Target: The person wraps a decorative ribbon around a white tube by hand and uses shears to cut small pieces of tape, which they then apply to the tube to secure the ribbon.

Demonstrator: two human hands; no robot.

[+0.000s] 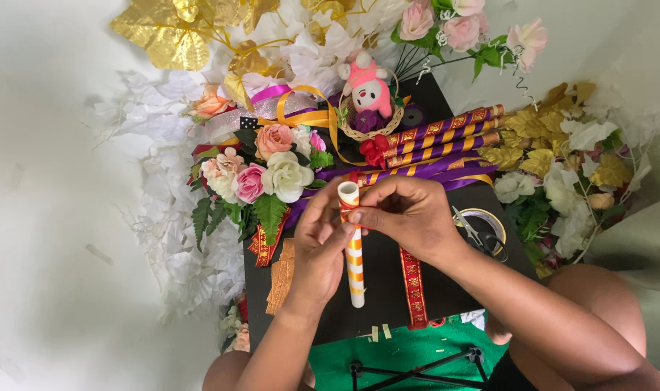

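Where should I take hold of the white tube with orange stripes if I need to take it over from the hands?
Probably by the lower half of the white tube, coming from its bottom end near the person. It stands roughly vertical in view over the black board, and that stretch is bare. The left hand and right hand crowd its top, where red ribbon sits.

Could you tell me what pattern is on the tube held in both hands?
White tube with spiralling orange stripes, in the head view.
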